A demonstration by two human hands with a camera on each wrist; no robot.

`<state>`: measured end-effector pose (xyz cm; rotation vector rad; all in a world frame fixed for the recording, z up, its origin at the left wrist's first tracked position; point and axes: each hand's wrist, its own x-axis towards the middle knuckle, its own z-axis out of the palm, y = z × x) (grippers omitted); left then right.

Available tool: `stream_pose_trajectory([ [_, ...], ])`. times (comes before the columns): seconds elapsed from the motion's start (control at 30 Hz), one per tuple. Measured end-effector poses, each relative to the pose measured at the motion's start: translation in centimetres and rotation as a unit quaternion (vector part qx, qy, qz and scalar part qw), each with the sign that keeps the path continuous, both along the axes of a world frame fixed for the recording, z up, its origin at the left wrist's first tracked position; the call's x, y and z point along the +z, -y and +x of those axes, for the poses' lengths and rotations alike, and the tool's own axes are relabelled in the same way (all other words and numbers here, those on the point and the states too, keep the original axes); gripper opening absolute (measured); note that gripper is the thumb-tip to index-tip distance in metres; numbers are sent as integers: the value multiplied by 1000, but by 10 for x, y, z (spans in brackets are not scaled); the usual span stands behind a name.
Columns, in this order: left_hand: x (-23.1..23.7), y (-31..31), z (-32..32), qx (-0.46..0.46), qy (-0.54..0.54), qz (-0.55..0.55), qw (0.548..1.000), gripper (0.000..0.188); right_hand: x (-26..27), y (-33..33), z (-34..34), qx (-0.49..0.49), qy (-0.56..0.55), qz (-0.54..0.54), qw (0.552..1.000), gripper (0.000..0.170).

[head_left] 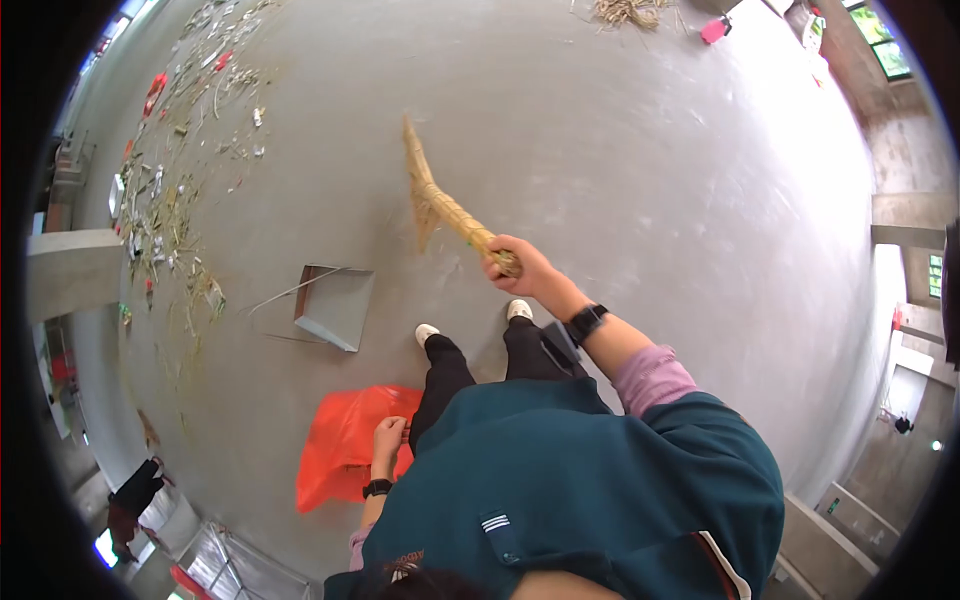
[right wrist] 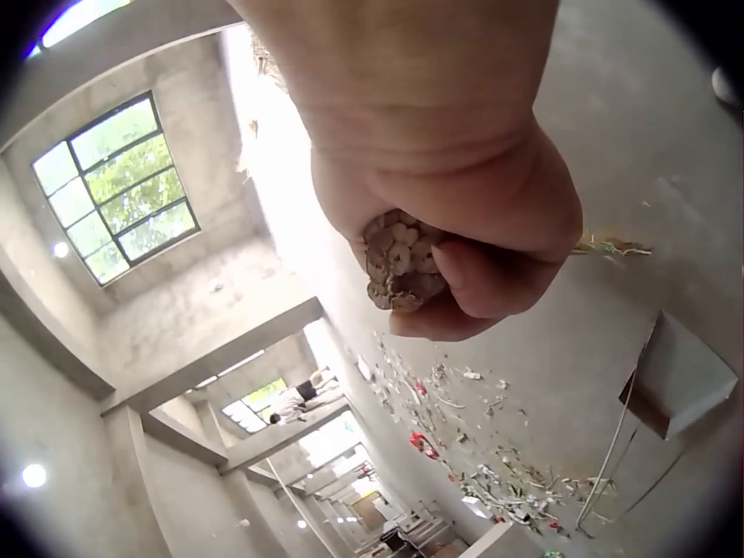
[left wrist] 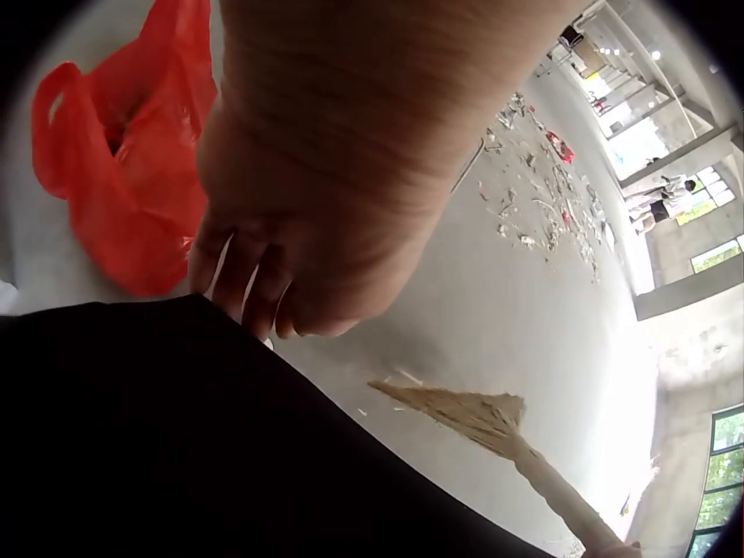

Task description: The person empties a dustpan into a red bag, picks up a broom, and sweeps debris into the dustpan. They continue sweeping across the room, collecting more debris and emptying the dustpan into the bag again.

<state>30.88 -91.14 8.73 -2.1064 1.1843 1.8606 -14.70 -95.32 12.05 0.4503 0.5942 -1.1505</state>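
My right hand [head_left: 522,268] grips the bound handle end of a straw broom [head_left: 455,215], its fingers curled round it. The cut stalk ends [right wrist: 401,258] show past the fist in the right wrist view. The broom reaches forward over the grey floor, its flared head pointing away from me. At my left side hangs my left hand [head_left: 390,437], fingers loosely curled and nothing in them. Behind it in the head view lies a red plastic bag [head_left: 345,430]; the left wrist view shows the bag [left wrist: 140,174] with a loop handle, beside the hand.
A metal dustpan [head_left: 340,308] with a long thin handle lies on the floor ahead to the left. Scattered straw and litter [head_left: 160,220] spread along the left side. Far ahead are a straw pile [head_left: 630,12] and a pink object [head_left: 714,31]. A concrete beam [head_left: 75,272] stands at the left.
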Motion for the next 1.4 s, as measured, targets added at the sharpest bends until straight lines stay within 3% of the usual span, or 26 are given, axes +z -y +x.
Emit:
stream_pose_trajectory([
  [0.07, -15, 19, 28, 5, -15, -5, 1000, 15, 20, -18, 33, 15, -137, 29, 990, 14],
  [0.17, -29, 55, 58, 2, -25, -3, 1000, 14, 34, -24, 63, 32, -196, 95, 976, 14],
  [0.3, -25, 94, 87, -9, -30, -26, 999, 13, 28, -6, 90, 16, -188, 134, 973, 14],
  [0.4, -19, 113, 105, 5, -35, -39, 999, 13, 4, 15, 113, 1, -100, 157, 983, 15],
  [0.67, -21, 108, 143, 16, -49, -38, 998, 13, -10, 142, 187, 93, -56, 63, 992, 18],
  [0.8, -18, 99, 150, 23, -36, -8, 999, 13, -25, 173, 169, 89, 45, -13, 995, 18],
  [0.97, -27, 104, 161, 40, -31, -8, 999, 14, -12, 162, 161, 68, 45, -43, 996, 16],
  [1.2, -41, 147, 157, 32, -54, -21, 998, 14, 28, 99, 121, 18, -32, 8, 999, 14],
  [1.4, -64, 208, 132, 15, -16, -87, 996, 13, 24, 93, 66, -50, -116, 85, 988, 16],
])
